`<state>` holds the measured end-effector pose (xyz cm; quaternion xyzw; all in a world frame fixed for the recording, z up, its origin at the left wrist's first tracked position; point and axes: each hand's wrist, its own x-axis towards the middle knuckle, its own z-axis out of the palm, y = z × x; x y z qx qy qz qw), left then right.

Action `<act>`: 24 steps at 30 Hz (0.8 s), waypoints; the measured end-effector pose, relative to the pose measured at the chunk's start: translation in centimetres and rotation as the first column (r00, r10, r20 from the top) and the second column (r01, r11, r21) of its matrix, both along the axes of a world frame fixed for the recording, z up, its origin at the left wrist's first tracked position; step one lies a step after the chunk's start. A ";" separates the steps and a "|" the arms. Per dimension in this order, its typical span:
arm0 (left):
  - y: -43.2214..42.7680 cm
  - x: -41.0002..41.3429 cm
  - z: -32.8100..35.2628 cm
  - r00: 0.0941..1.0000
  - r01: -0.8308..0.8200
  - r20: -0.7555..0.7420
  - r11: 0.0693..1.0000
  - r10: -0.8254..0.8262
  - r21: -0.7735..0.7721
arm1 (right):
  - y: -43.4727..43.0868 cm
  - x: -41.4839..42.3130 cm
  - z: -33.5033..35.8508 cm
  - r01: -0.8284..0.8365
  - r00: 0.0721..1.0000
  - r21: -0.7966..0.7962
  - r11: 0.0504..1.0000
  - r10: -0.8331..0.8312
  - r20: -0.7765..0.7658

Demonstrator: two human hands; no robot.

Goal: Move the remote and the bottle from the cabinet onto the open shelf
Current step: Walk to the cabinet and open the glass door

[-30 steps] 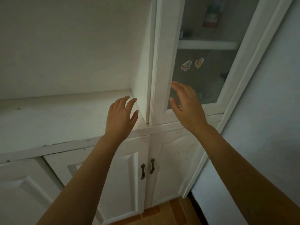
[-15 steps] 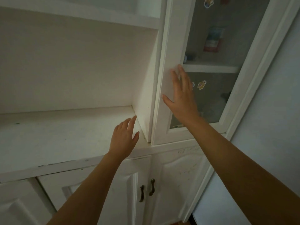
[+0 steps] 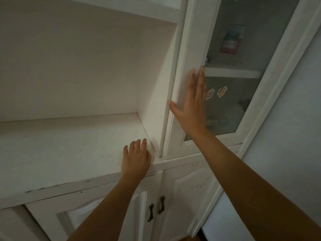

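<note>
- Bottle (image 3: 231, 40) is sitting behind the glass door (image 3: 191, 54) on the cabinet's upper inner shelf (image 3: 232, 73); I cannot make out the remote through the dim pane.
- I am pressing my right hand (image 3: 192, 108) flat on the door's left stile, fingers (image 3: 201, 80) straight and pressed together, thumb splayed out across the door's edge; nothing is being pinched.
- I am resting my left hand (image 3: 136, 159) palm-down on the open shelf (image 3: 60, 145), fingers loosely together, holding nothing.
- I judge the step in hand to be getting this door open: no handle is showing, so I am wanting fingertips hooking around the left edge, then pulling gently outward.
- I am thinking the left hand should be clearing away, since the door may swing over it.
</note>
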<state>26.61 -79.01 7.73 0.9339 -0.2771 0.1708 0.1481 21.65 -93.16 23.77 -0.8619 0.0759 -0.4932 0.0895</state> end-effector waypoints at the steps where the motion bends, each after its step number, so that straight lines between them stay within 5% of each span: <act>1: 0.0 0.0 -0.1 1.000 -0.006 0.023 1.000 0.006 0.000 | 0.1 0.2 -0.2 0.014 1.000 0.006 1.000 -0.015 0.012; 24: 0.4 0.3 0.1 0.997 -0.076 -0.001 0.997 0.076 0.027 | 0.7 -2.8 -0.3 -0.090 0.996 0.050 0.995 0.090 -0.009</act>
